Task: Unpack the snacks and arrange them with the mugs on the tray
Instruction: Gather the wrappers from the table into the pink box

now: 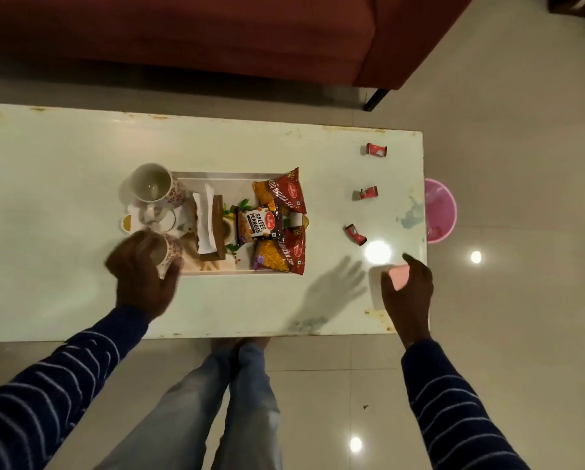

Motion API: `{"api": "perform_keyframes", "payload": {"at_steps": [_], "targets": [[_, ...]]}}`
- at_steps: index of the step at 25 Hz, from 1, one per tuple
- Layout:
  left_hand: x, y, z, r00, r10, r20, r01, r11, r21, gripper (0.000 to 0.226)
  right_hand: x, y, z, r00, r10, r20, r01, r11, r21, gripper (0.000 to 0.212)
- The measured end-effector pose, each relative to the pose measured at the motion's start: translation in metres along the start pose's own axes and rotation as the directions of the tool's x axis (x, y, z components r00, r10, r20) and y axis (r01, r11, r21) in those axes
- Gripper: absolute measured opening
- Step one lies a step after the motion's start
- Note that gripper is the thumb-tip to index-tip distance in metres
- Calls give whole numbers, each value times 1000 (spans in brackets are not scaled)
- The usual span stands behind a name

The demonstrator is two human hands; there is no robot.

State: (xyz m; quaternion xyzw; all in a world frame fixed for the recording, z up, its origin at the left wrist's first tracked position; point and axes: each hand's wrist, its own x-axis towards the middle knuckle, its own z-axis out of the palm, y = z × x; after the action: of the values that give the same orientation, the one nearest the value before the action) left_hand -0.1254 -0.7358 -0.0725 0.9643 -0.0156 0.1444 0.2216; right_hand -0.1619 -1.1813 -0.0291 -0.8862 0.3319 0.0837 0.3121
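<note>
The left hand (141,269) curls its fingers (174,266) around the near mug (163,249), thumb side and fingertips wrapping the floral wall, so the mug sits inside the grasp at the tray's near-left corner. The right hand (408,286) is closed loosely over a small pink object (399,276), pinched between thumb and the other fingers; what it is stays unclear at this blur, possibly a wrapped sweet or a packet. That hand hovers over the table (63,157) well to the right of the tray (216,176).

On the tray itself, a second mug (155,186) leans at the far-left corner, its mouth facing the camera, overhanging the tray's edge. A brown holder with white napkins (206,220) stands in the tray's middle. Right of it lies a salted peanuts packet (258,225), overlapping two red-and-yellow snack packets: one (280,195) at the tray's far-right corner, one (279,254) at the near-right corner.

Three small red wrapped candies lie on the table right of the tray, apart from one another: far (376,150), middle (365,193), and nearest (354,234). A pink bin (440,208) stands on the floor beyond the table's right end.
</note>
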Motion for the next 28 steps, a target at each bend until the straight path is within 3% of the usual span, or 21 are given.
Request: {"api": "perform_keyframes", "payload": {"at_steps": [3, 5, 7, 10, 15, 19, 22, 25, 28], "targets": [[-14, 45, 14, 953, 280, 117, -264, 954, -140, 41, 2, 24, -11, 991, 106, 87, -78, 958, -277, 80], [-21, 77, 29, 907, 389, 163, -349, 909, -227, 48, 2, 39, -13, 971, 184, 155, -125, 937, -327, 91], [-29, 104, 48, 856, 437, 275, -365, 889, -276, 52, 6, 49, -10, 971, 139, 197, -69, 942, -327, 96], [-30, 136, 78, 791, 408, 456, -296, 907, -300, 52, 23, 56, -3, 972, 135, 190, -67, 942, -328, 93], [-32, 182, 114, 629, 448, 635, -283, 893, -350, 60, 32, 69, 5, 988, 52, 143, -10, 961, -276, 78], [-43, 222, 125, 555, 366, 747, -111, 923, -369, 79, 32, 84, 1, 984, -24, 177, 51, 988, -149, 81], [-48, 250, 134, 531, 306, 790, -32, 939, -342, 107, 29, 71, -4, 971, -35, 238, 49, 997, -52, 87], [-43, 279, 141, 521, 218, 825, 103, 944, -314, 137, 17, 48, -12, 957, -138, 255, 142, 990, 6, 92], [-34, 297, 142, 582, 170, 795, 207, 915, -348, 142, 8, 27, -16, 948, -167, 271, 162, 986, 42, 93]]}}
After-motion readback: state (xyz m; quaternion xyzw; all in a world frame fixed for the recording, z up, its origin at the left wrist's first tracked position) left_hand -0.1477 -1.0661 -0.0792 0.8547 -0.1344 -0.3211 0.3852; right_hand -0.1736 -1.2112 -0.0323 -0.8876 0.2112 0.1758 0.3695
